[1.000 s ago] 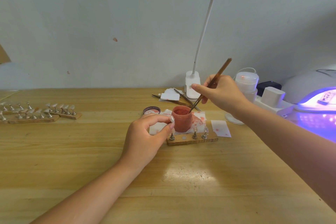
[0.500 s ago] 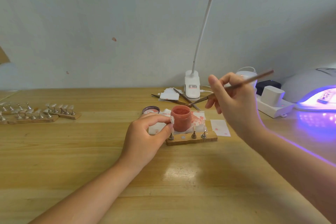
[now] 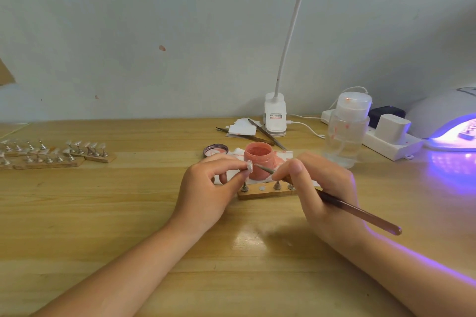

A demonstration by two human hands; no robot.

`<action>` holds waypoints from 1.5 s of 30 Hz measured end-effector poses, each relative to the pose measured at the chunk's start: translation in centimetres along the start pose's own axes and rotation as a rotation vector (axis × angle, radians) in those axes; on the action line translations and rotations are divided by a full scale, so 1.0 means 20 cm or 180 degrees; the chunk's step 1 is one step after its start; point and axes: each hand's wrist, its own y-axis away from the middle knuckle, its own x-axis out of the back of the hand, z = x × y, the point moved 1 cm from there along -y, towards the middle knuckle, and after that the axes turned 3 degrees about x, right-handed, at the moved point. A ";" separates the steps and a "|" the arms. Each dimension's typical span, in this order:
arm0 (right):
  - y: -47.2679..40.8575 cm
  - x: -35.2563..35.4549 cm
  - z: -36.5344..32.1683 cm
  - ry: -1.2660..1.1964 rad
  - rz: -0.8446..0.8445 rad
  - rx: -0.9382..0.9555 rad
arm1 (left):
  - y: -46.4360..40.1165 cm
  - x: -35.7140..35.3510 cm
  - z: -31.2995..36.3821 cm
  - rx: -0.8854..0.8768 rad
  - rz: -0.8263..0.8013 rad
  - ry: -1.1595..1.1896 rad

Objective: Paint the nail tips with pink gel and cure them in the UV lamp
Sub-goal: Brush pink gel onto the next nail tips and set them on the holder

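My left hand (image 3: 206, 188) pinches a clear nail tip (image 3: 249, 166) between thumb and fingers, just in front of the open pink gel jar (image 3: 258, 159). My right hand (image 3: 318, 185) grips a brown brush (image 3: 360, 212); its thin front end (image 3: 265, 169) points left and reaches the nail tip. Below both hands lies a small wooden holder (image 3: 265, 192) with metal stands. The UV lamp (image 3: 448, 121) glows purple at the far right, with a holder inside it.
The jar's lid (image 3: 215, 150) lies left of the jar on white tissue. Wooden strips with several nail tips (image 3: 55, 153) sit at the far left. A clear pump bottle (image 3: 346, 131), a white power strip (image 3: 389, 140), a desk-lamp base (image 3: 275, 116) and tweezers (image 3: 266, 135) stand behind.
My right hand lifted the brush out of the jar, swung it round and brought it down, so the tip now meets the nail tip. My left hand stayed put.
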 end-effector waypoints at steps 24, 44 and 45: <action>0.02 -0.01 0.01 -0.0004 0.0074 -0.0119 | 0.00 0.00 -0.02 -0.0013 -0.0108 0.0057; 0.03 -0.01 0.00 -0.0260 -0.0017 -0.0513 | 0.00 0.00 -0.01 0.0130 -0.0028 0.0066; 0.03 0.00 0.00 -0.0265 0.0022 -0.0490 | 0.00 0.00 -0.01 0.0139 -0.0027 0.0068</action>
